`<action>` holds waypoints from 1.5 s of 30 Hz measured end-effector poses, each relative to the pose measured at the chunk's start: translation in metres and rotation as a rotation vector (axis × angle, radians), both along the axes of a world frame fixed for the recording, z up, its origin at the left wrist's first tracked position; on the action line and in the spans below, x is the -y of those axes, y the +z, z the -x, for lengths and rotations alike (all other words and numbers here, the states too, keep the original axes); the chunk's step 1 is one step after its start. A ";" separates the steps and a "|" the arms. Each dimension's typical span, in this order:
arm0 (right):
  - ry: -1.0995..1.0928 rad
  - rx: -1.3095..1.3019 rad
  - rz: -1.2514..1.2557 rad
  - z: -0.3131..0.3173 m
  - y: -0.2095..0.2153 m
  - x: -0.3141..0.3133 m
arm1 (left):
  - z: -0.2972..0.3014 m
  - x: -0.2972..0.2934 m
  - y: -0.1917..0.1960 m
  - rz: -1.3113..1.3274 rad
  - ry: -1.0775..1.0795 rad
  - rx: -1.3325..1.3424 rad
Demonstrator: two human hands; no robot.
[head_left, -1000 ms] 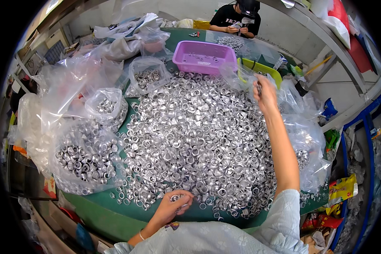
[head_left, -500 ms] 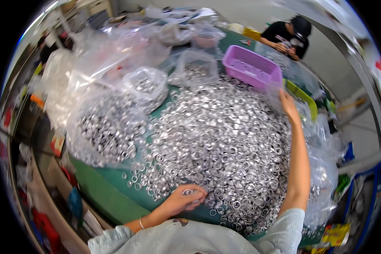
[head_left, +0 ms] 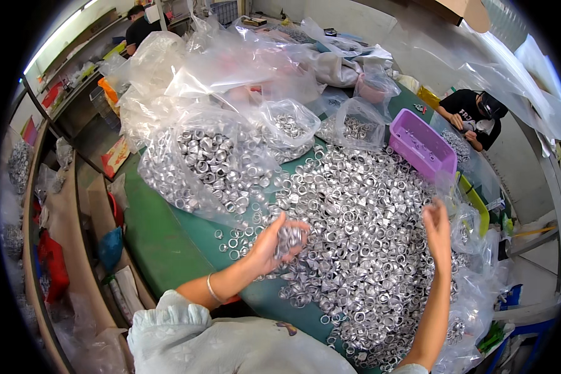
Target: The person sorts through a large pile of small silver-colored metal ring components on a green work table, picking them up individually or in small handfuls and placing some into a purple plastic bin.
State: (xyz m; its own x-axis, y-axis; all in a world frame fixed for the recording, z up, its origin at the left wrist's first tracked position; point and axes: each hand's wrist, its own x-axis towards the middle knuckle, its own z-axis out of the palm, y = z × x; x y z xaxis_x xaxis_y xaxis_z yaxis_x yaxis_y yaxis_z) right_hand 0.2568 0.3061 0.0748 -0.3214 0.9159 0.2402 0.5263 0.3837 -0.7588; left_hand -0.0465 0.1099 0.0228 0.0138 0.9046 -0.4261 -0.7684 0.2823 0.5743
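A wide heap of silver metal rings [head_left: 361, 243] covers the green table. At its near left side my left hand [head_left: 283, 240] is cupped, fingers curled round a clutch of silver rings [head_left: 290, 242]. Over the heap's right side is my right hand [head_left: 437, 221], its fingers bent and smeared by motion; whether anything is between them does not show. Just beyond those fingers stands a clear plastic bag [head_left: 445, 182], below the purple basket [head_left: 424, 149]. A large clear bag full of rings [head_left: 209, 162] lies left of the heap.
Smaller bags of rings [head_left: 288, 128] stand behind the heap. A lime-green basket [head_left: 475, 202] is at the right, with more clear plastic [head_left: 480, 293] along that edge. A co-worker [head_left: 474, 118] sits at the far right, another person [head_left: 143, 28] far left. Shelving [head_left: 62, 243] lines the left.
My left hand has lifted and turned, showing rings in its palm. My right hand has come back from the clear bag by the purple basket. The whole view has shifted.
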 end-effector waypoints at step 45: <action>0.313 0.191 0.224 -0.004 -0.008 0.152 | 0.018 -0.337 0.049 -0.261 0.260 -0.037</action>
State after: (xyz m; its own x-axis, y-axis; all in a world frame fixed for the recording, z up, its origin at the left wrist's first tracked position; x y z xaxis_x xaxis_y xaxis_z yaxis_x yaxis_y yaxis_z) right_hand 0.2609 0.1539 0.0666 -0.6116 0.7899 -0.0445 0.5498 0.3840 -0.7418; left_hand -0.0640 0.4473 0.0720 -0.2419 0.9542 -0.1760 -0.7723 -0.0796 0.6303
